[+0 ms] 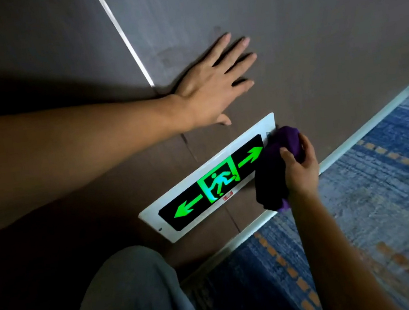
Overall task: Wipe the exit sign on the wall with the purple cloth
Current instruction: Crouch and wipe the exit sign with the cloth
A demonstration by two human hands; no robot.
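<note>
Two hands: both in the head view, at a low stretch of wall.
Exit sign (208, 180): white-framed panel mounted low on the brown wall (312, 34), just above the pale baseboard (367, 126); green arrows and running figure lit.
Purple cloth (276, 171): bunched, touching the sign's end at 3 o'clock, covering its frame there.
Right hand (299, 167): fingers and thumb curled round the cloth, holding it against the sign.
Left hand (212, 85): at 12 o'clock from the sign, flat on the wall, fingers straight and spread, holding nothing.
Floor: blue patterned carpet (389, 207) at 5 o'clock.
Knee (128, 297): grey trouser leg at 7 o'clock.
</note>
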